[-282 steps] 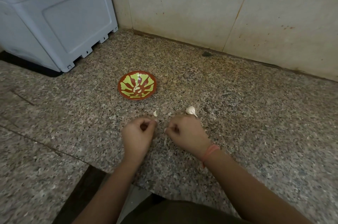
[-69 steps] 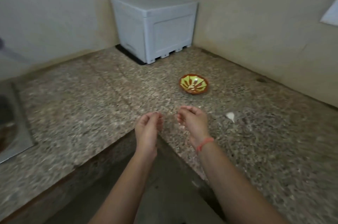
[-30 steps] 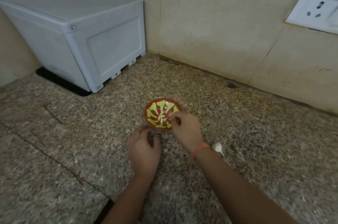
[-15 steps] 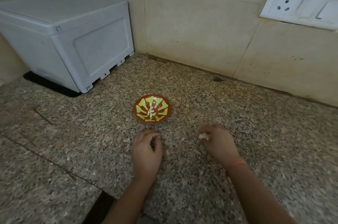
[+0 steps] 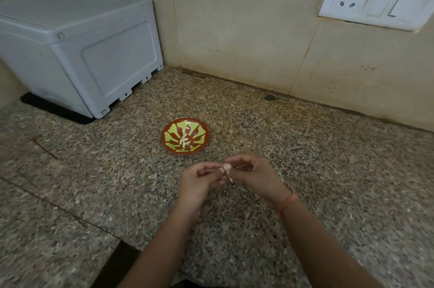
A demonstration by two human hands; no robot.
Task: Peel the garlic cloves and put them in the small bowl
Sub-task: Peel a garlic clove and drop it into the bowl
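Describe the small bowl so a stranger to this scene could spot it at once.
On the speckled granite counter, a big pale box stands at the back left. The small bowl sits in front of it, to its right: the only round dish, red-brown with yellow-green stripes.

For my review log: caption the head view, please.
Left hand and right hand pinch a garlic clove over the counter near the small bowl.

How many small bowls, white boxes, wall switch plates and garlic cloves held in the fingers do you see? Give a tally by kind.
Small bowl: 1
White box: 1
Switch plate: 1
Held garlic clove: 1
Total: 4
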